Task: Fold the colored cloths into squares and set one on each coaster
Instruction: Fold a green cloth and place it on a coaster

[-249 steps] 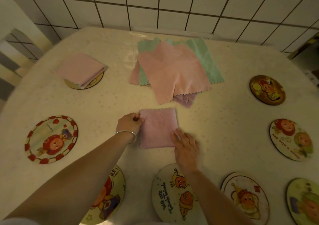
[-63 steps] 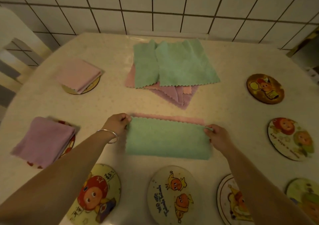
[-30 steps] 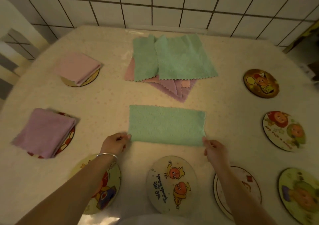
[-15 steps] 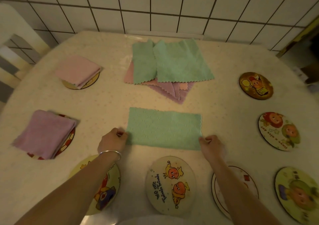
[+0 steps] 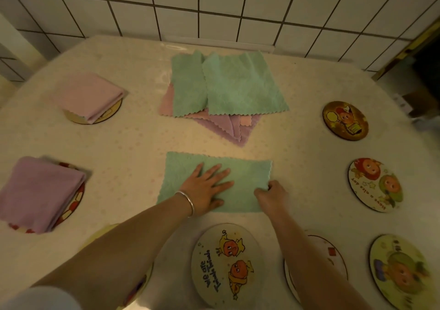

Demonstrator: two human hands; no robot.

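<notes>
A green cloth (image 5: 247, 174), folded once into a long rectangle, lies on the table in front of me. My left hand (image 5: 206, 188) lies flat on its middle with fingers spread. At the cloth's right end my right hand (image 5: 271, 194) pinches the near corner. A folded pink cloth (image 5: 89, 94) sits on a coaster at the far left. A folded lilac cloth (image 5: 38, 192) covers another coaster at the left. Several unfolded green, pink and lilac cloths (image 5: 238, 86) lie piled at the back.
Bare round cartoon coasters ring the table: one near the front centre (image 5: 226, 265), one under my right forearm (image 5: 333, 262), one under my left forearm (image 5: 140, 283), and three on the right (image 5: 345, 120) (image 5: 375, 184) (image 5: 402, 270). A tiled wall (image 5: 214, 0) rises behind the table.
My left hand has left the cloth's left corner and now lies flat on its middle. My right hand still pinches the right end.
</notes>
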